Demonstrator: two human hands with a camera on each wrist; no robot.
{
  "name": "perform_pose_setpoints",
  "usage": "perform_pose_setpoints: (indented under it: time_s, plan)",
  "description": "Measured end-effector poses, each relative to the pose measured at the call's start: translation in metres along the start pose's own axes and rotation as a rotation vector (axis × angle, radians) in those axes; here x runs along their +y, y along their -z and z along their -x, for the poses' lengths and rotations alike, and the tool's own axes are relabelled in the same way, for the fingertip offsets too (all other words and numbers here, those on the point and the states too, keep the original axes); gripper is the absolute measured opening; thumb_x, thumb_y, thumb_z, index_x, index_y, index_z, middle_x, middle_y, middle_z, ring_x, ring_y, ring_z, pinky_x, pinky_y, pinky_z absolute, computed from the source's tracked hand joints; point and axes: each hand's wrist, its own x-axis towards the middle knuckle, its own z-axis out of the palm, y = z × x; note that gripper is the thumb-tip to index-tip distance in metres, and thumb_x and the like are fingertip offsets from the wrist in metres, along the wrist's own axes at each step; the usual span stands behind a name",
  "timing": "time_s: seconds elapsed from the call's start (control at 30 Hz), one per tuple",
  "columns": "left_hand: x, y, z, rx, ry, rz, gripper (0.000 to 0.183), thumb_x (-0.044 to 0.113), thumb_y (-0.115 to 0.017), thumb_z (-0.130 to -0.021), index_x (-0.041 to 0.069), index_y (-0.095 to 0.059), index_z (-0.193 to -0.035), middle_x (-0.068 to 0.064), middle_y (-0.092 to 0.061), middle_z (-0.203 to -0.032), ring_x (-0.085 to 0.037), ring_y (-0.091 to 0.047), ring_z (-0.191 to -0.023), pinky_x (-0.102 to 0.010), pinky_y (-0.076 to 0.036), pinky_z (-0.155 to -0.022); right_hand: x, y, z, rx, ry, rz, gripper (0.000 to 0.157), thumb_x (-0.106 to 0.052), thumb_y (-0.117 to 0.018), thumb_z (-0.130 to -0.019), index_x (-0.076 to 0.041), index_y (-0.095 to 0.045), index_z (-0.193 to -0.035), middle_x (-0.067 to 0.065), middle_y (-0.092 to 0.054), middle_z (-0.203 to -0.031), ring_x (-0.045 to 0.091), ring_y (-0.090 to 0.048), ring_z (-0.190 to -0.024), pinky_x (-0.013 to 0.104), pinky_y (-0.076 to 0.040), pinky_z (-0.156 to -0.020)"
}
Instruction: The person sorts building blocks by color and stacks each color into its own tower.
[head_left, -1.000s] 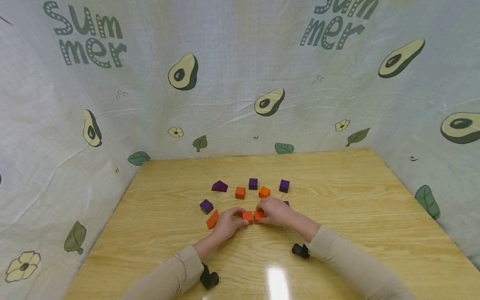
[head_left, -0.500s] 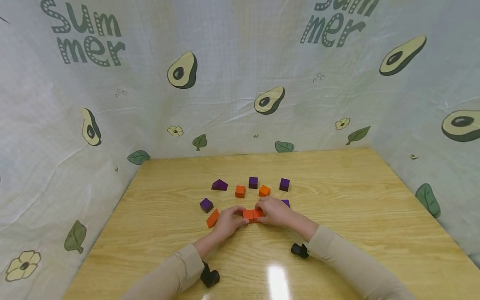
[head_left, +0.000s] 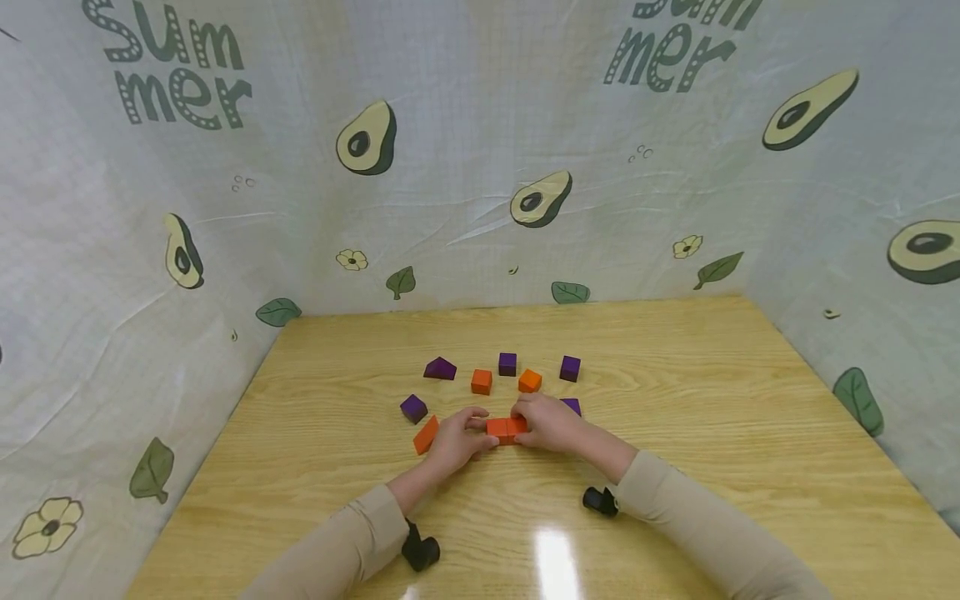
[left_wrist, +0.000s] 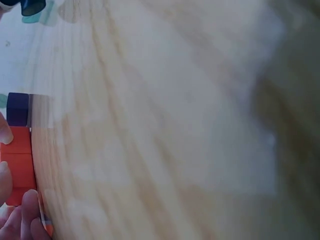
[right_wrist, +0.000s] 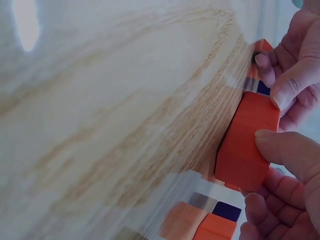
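Two red-orange cube blocks stand side by side, faces touching, in the middle of the table in the head view. My left hand (head_left: 455, 442) is at the left cube (head_left: 497, 428), its thumb on the near edge and its fingers around the outer end. My right hand (head_left: 551, 423) pinches the right cube (head_left: 517, 427) between thumb and fingers, partly covering it. In the right wrist view, the right thumb (right_wrist: 285, 147) presses on the cube's near face, while the left thumb (right_wrist: 290, 87) lies at the far corner of the pair.
Behind the hands lie an orange-red cube (head_left: 482, 382), an orange block (head_left: 529, 381) and purple cubes (head_left: 507, 364) (head_left: 570, 368). A purple wedge-like block (head_left: 440, 368), another purple cube (head_left: 413, 408) and an orange flat-sided block (head_left: 426, 435) lie left. Another purple block (head_left: 572, 406) is partly behind the right hand.
The narrow gap between the two red-orange cubes has closed, and they now touch. My left fingers have shifted slightly at the left cube; my right hand has barely moved.
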Motion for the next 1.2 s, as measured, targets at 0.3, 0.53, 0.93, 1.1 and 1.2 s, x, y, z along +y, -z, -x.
perform_pose_setpoints:
  time_s: [0.3, 0.53, 0.93, 1.1, 1.2]
  plan:
    - [-0.003, 0.0, 0.001, 0.007, -0.011, -0.013, 0.034, 0.021, -0.065, -0.07, 0.007, -0.054, -0.098, -0.008, -0.06, -0.09, -0.015, -0.055, -0.057, -0.026, -0.046, -0.05, -0.001, -0.002, 0.0, -0.018, -0.03, -0.016, 0.027, -0.029, -0.064, -0.071, -0.01, -0.059, -0.09, -0.006, -0.051, -0.08, 0.006, -0.041, -0.059, 0.017, -0.036, -0.054]
    - [-0.003, 0.0, 0.002, 0.018, -0.022, -0.05, 0.034, 0.023, -0.065, -0.07, 0.008, -0.054, -0.098, -0.008, -0.059, -0.093, -0.014, -0.053, -0.055, -0.023, -0.044, -0.049, -0.001, -0.005, 0.0, -0.014, -0.055, -0.009, 0.033, -0.033, -0.063, -0.071, -0.01, -0.058, -0.094, -0.004, -0.052, -0.083, 0.007, -0.044, -0.064, 0.019, -0.038, -0.056]
    - [-0.001, -0.001, 0.003, 0.038, -0.058, -0.118, 0.034, 0.025, -0.065, -0.07, 0.009, -0.055, -0.098, -0.007, -0.059, -0.093, -0.009, -0.051, -0.059, -0.022, -0.043, -0.05, 0.02, 0.017, -0.013, 0.152, -0.236, -0.035, 0.033, -0.025, -0.06, -0.075, -0.004, -0.056, -0.1, 0.009, -0.052, -0.099, 0.021, -0.05, -0.088, 0.033, -0.042, -0.073]
    - [-0.003, -0.001, 0.002, 0.042, -0.062, -0.125, 0.035, 0.027, -0.065, -0.069, 0.01, -0.055, -0.098, -0.006, -0.059, -0.093, -0.009, -0.052, -0.062, -0.021, -0.043, -0.051, 0.033, 0.021, -0.023, 0.089, -0.351, -0.089, 0.04, -0.021, -0.061, -0.074, 0.0, -0.052, -0.107, 0.013, -0.049, -0.105, 0.024, -0.049, -0.092, 0.035, -0.042, -0.076]
    - [-0.004, -0.001, 0.001, 0.041, -0.068, -0.125, 0.036, 0.028, -0.066, -0.069, 0.01, -0.055, -0.098, -0.005, -0.059, -0.093, -0.01, -0.052, -0.065, -0.021, -0.043, -0.052, 0.037, 0.018, -0.028, 0.045, -0.383, -0.111, 0.04, -0.022, -0.061, -0.074, 0.0, -0.053, -0.107, 0.013, -0.051, -0.102, 0.021, -0.05, -0.086, 0.033, -0.043, -0.072]
